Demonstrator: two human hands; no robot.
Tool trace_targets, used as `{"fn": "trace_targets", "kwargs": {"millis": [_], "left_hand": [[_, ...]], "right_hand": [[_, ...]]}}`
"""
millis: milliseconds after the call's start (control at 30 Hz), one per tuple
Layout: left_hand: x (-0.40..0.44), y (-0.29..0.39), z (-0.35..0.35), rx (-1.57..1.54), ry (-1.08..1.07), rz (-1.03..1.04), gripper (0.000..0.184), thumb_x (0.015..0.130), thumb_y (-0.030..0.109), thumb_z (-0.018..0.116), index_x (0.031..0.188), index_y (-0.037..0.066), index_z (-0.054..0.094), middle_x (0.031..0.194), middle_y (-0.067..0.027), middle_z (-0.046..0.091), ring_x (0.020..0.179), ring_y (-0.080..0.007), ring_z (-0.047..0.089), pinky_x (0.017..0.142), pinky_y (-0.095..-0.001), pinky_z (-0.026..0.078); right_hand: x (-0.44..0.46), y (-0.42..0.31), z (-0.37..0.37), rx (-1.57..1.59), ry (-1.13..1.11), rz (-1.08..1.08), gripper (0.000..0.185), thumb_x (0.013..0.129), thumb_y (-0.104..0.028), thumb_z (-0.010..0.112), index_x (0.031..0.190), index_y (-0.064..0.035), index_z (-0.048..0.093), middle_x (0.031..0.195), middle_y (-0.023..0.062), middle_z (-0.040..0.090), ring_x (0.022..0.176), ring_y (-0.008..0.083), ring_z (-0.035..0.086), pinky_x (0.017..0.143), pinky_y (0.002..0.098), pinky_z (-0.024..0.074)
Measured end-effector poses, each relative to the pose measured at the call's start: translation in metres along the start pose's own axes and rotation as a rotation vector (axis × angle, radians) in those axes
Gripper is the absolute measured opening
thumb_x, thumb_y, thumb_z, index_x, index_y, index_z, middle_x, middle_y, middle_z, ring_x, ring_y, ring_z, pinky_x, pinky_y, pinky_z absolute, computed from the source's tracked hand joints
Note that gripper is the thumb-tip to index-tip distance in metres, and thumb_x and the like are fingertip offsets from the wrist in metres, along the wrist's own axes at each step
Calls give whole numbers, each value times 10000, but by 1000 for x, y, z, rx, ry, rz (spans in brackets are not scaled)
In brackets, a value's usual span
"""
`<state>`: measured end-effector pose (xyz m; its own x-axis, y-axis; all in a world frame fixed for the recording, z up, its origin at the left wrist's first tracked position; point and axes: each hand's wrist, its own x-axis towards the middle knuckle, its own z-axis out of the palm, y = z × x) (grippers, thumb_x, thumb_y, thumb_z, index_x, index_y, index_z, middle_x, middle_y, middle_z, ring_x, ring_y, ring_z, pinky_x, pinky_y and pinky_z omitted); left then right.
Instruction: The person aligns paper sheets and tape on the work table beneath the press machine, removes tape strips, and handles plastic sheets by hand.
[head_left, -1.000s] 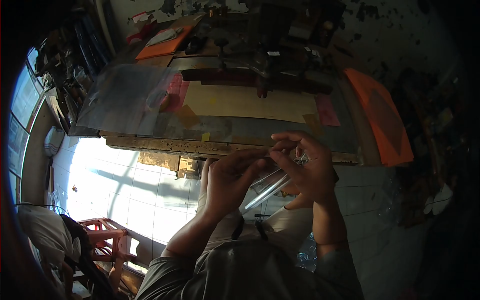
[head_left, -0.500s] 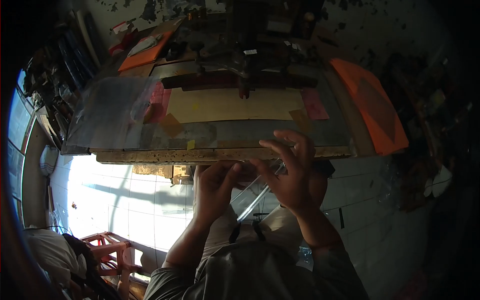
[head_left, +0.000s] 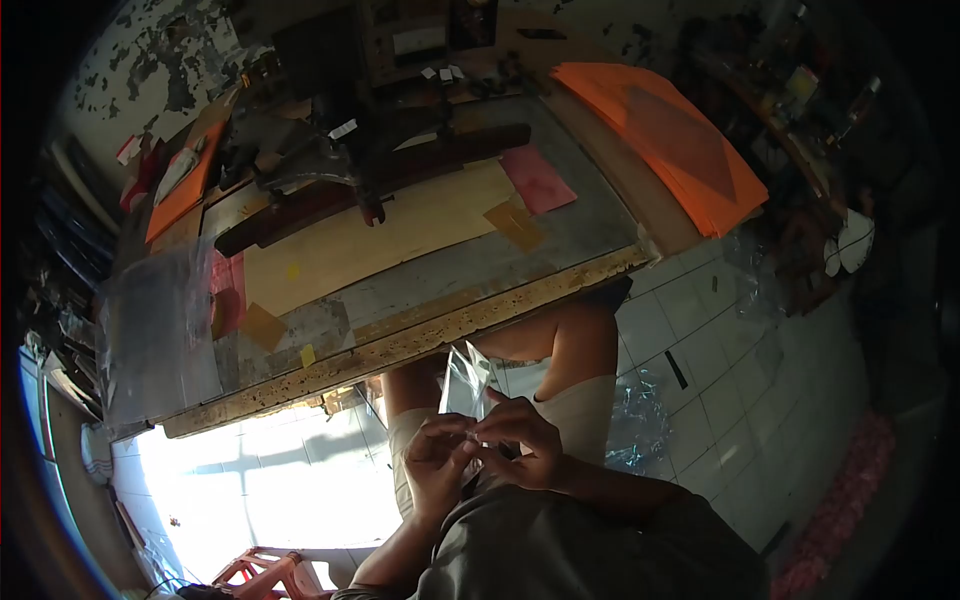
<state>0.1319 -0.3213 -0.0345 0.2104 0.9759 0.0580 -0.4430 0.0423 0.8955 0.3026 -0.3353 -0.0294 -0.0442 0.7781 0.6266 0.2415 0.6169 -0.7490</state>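
Note:
Over my lap a thin transparent plastic sheet (head_left: 462, 385), perhaps a bag, stands up from between my hands and catches the light. My left hand (head_left: 432, 470) pinches its near edge between thumb and fingers. Close against it, my right hand (head_left: 525, 445) has its fingertips closed on the same edge. The fingertips of both hands almost meet, and they hide the bit of plastic between them. Both hands are below the front edge of the worktable (head_left: 400, 355), apart from it.
A dark metal bar with a clamp-like frame (head_left: 370, 190) spans the worktable above a yellow sheet (head_left: 385, 230). Orange sheets (head_left: 665, 140) are stacked at the right, transparent plastic sheets (head_left: 155, 340) at the left. A red stool (head_left: 265, 575) stands lower left. Crumpled plastic (head_left: 640, 420) lies on the floor.
My hands have come down from the table edge towards my body and closed together on the plastic. My right fingers were spread before. The view has turned to the right.

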Motion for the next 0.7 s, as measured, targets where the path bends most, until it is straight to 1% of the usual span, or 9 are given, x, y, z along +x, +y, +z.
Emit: {"fn": "trace_targets", "kwargs": {"millis": [100, 233, 267, 400, 467, 500, 567, 633, 700], "left_hand": [[8, 6, 0, 47, -53, 85, 121, 918, -81, 741, 1020, -36, 694, 1139, -168, 699, 1085, -225, 698, 952, -347, 590], [12, 33, 17, 85, -161, 134, 65, 923, -53, 745, 966, -34, 700, 1102, -188, 715, 992, -264, 730, 880, -355, 613], [13, 35, 15, 138, -194, 180, 63, 936, -30, 742, 970, -34, 689, 1104, -194, 714, 994, -266, 728, 888, -363, 609], [14, 46, 13, 149, -196, 277, 120, 990, 51, 707, 1015, -33, 625, 1093, -223, 710, 995, -270, 719, 914, -381, 590], [14, 53, 9, 103, -196, 289, 153, 1047, 114, 626, 1055, -18, 548, 1034, -231, 708, 1010, -264, 704, 942, -382, 568], [16, 48, -3, 230, -182, 382, 196, 1069, 167, 591, 1059, -5, 496, 985, -228, 703, 867, -245, 716, 793, -345, 603], [23, 67, -7, 114, -49, 372, 219, 1091, 200, 553, 1062, 8, 450, 922, -222, 698, 684, -225, 697, 602, -299, 587], [36, 74, -4, 133, -8, 375, 209, 1100, 191, 531, 1082, 14, 420, 860, -219, 694, 576, -213, 671, 474, -268, 533], [38, 70, 6, 173, -79, 327, 160, 1073, 128, 570, 1066, 13, 460, 871, -229, 731, 658, -247, 721, 595, -311, 592]], "right_hand": [[4, -8, -2, 101, 55, -25, 408, 852, -3, 849, 1215, -69, 672, 1204, 111, 697, 1135, 275, 648, 1125, 510, 519], [14, -23, -2, 244, 144, -21, 633, 853, -53, 877, 1404, -57, 565, 1430, 166, 583, 1377, 346, 556, 1191, 484, 461], [11, -20, 7, 474, 167, 49, 710, 902, -114, 849, 1503, -37, 480, 1534, 188, 503, 1484, 350, 462, 1213, 479, 432], [16, -3, -7, 587, -76, 398, 618, 1039, -182, 696, 1562, -5, 418, 1571, 193, 488, 1485, 275, 465, 1237, 449, 402], [15, 3, -22, 401, -165, 463, 385, 1081, -108, 609, 1435, 34, 562, 1302, 168, 681, 1231, 249, 657, 1096, 398, 525], [22, 1, -41, 220, -261, 510, 321, 1089, -79, 582, 1384, 44, 611, 1185, 153, 734, 1128, 237, 706, 1032, 384, 564], [19, 17, -82, 271, 49, 526, 246, 1090, -48, 567, 1291, 43, 677, 1017, 117, 753, 996, 207, 726, 916, 355, 592], [34, 11, -113, 207, -80, 389, 385, 1061, -120, 643, 1423, 0, 591, 1254, 143, 684, 1220, 246, 647, 1003, 397, 551], [67, -25, -116, 21, -232, 186, 507, 1036, -178, 695, 1488, -14, 532, 1422, 158, 613, 1360, 270, 567, 1087, 437, 500]]}}
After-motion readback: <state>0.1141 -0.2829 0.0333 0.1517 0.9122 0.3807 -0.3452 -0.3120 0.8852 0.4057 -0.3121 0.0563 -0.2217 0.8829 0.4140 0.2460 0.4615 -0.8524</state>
